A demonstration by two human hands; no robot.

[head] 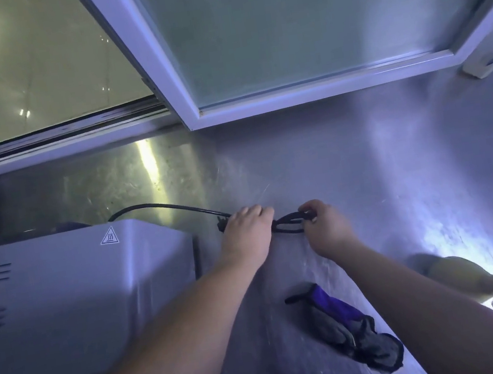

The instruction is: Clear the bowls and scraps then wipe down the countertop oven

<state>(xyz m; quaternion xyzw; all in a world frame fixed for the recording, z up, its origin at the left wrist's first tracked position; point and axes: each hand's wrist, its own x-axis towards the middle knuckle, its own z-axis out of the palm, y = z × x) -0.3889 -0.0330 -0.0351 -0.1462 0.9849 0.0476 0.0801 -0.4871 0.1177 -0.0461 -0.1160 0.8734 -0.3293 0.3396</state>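
Both hands worked the oven's black cord (pixel 289 224) beside the countertop oven (pixel 63 294), which sat at the worktop's (pixel 364 169) left edge: left hand (pixel 247 230) gripping the bundle, right hand (pixel 324 223) pinching a loop. Keeping the loops even and snug would probably hold it tidy (the cloth (pixel 346 328) lay near the front edge).

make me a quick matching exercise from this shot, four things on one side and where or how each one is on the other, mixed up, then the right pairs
Things:
1. black cord
2. countertop oven
3. dark cloth
4. yellow spray bottle

Places or states:
A. lying on its side at the right edge of the counter
B. held looped between both hands
C. crumpled on the counter between the forearms
D. standing at the left, warning sticker on top

Pairs: 1-B, 2-D, 3-C, 4-A
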